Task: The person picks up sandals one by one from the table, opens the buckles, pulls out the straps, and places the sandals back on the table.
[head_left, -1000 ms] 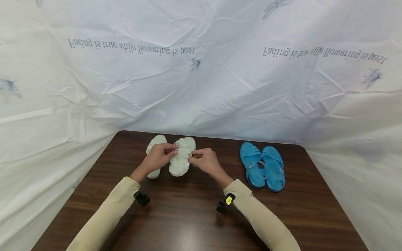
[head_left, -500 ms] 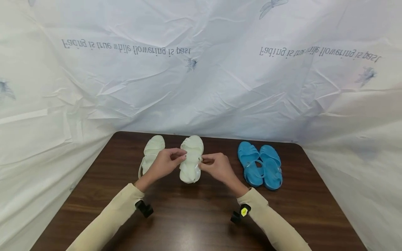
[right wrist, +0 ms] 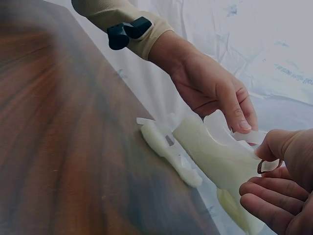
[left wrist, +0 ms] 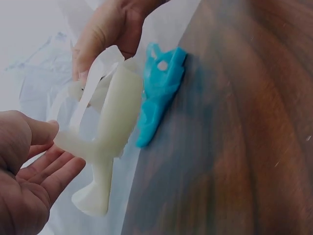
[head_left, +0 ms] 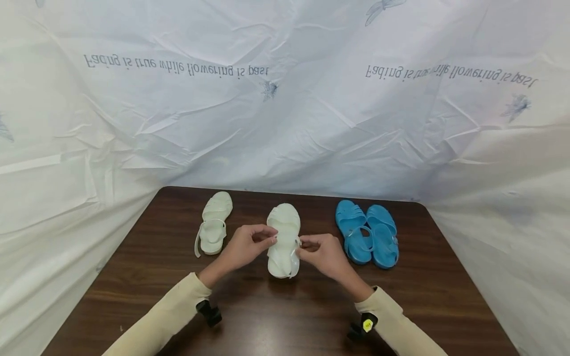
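Both hands hold a white sandal (head_left: 284, 218) near the table's middle, its toe pointing away. The left hand (head_left: 250, 245) pinches the strap at the sandal's left side between thumb and fingertip. On the other side, the right hand (head_left: 327, 256) pinches the strap end by a small metal buckle (right wrist: 263, 167), seen in the right wrist view. In the left wrist view the sandal's sole (left wrist: 120, 110) looks raised off the tabletop. The matching white sandal (head_left: 216, 210) lies to the left, its ankle strap hanging loose beside it.
A pair of blue sandals (head_left: 352, 213) lies side by side at the back right of the dark wooden table (head_left: 267, 316). White printed sheeting (head_left: 285, 123) hangs behind the table and along both sides.
Both hands have carried the white sandal rightward and nearer the person, away from its mate. The mate, earlier partly covered by the left hand, now shows fully.
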